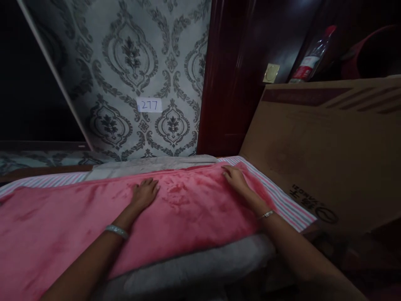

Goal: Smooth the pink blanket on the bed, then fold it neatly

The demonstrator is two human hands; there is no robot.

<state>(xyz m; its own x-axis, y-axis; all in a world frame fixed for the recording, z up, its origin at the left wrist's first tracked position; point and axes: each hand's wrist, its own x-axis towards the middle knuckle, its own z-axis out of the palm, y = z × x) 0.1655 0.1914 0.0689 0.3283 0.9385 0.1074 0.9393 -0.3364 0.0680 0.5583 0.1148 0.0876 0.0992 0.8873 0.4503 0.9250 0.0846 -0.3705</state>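
A pink plush blanket (184, 213) lies spread out, folded into a long strip, with wrinkles and darker brushed patches in its pile. My left hand (145, 193) rests palm down on the middle of it, fingers stretched out and holding nothing. Near the blanket's far right corner, my right hand (234, 177) touches the cloth with its fingers slightly bent and apart. Beneath the pink blanket is a grey plush layer (194, 261), showing along the near side and again at the back. A striped cloth (282, 200) sticks out underneath on the right and far left.
A large cardboard box (326, 154) stands along the right side. Behind it are a plastic bottle (310, 62) with a red cap and a dark red cabinet (228, 79). A dark screen (34, 92) stands at left before patterned wallpaper bearing a paper label (149, 105) marked 277.
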